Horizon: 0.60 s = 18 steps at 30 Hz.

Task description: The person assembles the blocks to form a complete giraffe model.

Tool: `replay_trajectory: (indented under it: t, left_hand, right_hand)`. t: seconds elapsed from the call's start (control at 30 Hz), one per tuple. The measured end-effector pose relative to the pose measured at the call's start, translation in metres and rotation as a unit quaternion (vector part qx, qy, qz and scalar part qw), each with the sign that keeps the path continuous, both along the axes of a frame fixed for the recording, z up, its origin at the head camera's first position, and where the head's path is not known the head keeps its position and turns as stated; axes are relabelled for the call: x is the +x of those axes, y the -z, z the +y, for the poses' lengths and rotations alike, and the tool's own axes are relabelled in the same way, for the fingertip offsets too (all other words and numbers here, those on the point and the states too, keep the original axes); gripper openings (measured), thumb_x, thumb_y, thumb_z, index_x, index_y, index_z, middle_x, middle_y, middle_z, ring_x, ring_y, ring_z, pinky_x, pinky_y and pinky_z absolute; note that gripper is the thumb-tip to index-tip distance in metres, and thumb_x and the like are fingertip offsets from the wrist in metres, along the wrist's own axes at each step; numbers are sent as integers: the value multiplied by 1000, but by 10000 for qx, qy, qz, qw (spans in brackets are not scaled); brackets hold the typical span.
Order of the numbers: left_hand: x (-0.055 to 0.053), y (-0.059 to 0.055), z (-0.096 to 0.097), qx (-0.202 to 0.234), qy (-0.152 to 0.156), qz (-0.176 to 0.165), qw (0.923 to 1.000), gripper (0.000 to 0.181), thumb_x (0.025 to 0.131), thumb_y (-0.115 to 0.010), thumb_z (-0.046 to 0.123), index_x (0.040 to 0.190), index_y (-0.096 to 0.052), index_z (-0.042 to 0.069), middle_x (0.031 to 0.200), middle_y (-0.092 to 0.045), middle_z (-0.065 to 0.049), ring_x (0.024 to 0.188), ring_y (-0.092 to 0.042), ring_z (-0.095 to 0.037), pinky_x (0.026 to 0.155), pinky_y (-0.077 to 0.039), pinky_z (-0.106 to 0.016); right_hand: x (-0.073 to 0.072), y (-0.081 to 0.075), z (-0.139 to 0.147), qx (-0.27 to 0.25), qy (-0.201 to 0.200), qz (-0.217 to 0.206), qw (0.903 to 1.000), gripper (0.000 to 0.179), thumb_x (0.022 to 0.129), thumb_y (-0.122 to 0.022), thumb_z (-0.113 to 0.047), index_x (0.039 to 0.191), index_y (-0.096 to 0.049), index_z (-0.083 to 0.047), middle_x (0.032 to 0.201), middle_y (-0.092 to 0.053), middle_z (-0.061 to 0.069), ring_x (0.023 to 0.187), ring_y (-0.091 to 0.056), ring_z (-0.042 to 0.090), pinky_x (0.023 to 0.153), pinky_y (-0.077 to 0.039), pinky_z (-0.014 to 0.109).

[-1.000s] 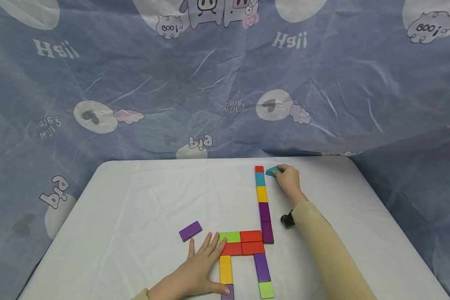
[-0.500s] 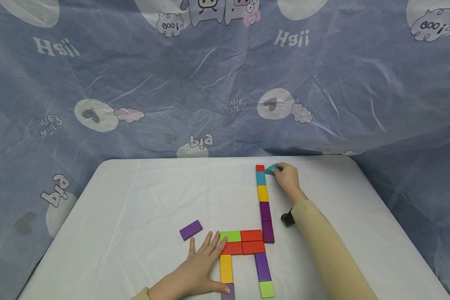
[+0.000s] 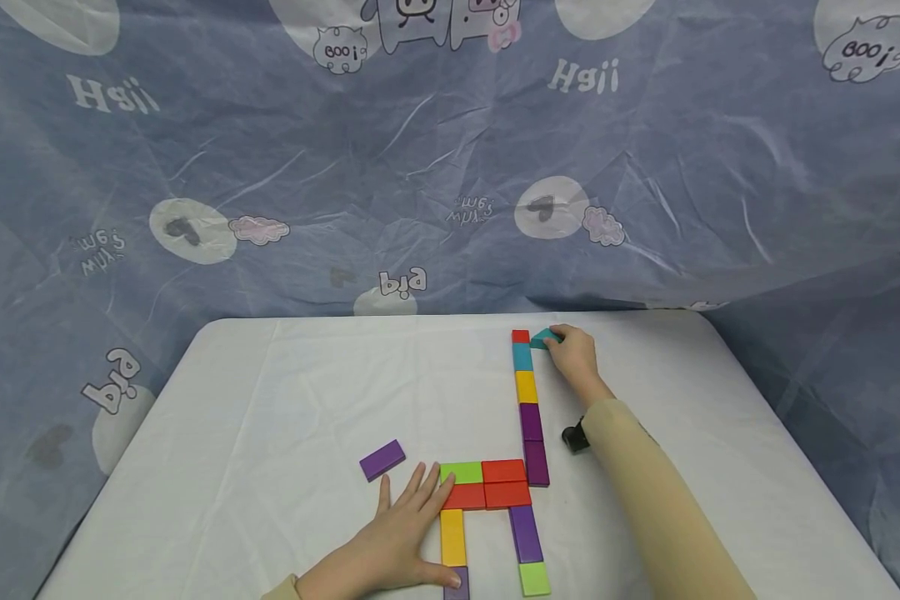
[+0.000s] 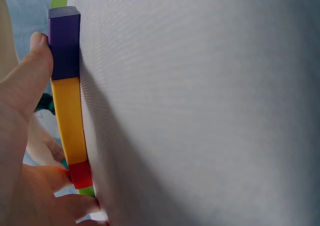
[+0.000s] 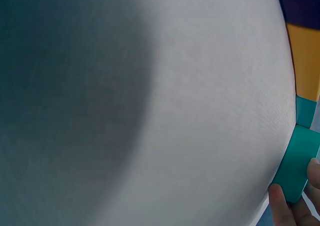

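Observation:
My right hand pinches a teal triangular block at the far end of the table. One corner of that block meets the right side of the small red block, or nearly so. Below the red one, a column runs through a blue block, a yellow block and two purple ones. My left hand lies spread, fingertips at the left end of the green block and the red block. Its thumb touches a purple block below a yellow block.
A loose purple block lies left of the arrangement. On the right, a purple block and a green block form a second leg. The white table ends at a patterned blue cloth. A black strapped device sits at the right wrist.
The teal triangular block has moved slightly left, up to the small red block, with my right hand pinching it. The left hand stays in place.

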State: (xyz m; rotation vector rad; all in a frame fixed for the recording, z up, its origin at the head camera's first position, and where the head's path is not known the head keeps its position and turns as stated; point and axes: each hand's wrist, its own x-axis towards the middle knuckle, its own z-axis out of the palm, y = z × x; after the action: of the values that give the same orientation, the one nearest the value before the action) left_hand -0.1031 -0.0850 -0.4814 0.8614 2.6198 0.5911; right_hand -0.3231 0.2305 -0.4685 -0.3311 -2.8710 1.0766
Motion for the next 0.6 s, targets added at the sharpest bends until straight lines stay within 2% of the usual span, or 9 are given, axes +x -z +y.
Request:
replay_trajectory:
  t: [0.4, 0.6]
  left_hand:
    - [0, -2, 0, -5, -6, -6, 10000, 117, 71, -71, 71, 159, -19, 15, 165, -17, -15, 152, -12, -39, 107, -4, -80]
    - [-1, 0, -1, 18, -24, -23, 10000, 116, 71, -72, 71, 158, -20, 15, 164, -17, -15, 152, -12, -39, 107, -4, -80]
  right_hand:
    - [2, 2, 1, -123, -27, 52, 9999, 48, 100, -56, -19, 142, -48, 2, 140, -53, 25, 126, -50, 39, 110, -42, 49]
    - [13, -6, 8, -245, -64, 95, 9996, 55, 100, -56, -24, 146, -42, 1, 143, -45, 27, 129, -47, 41, 108, -42, 51]
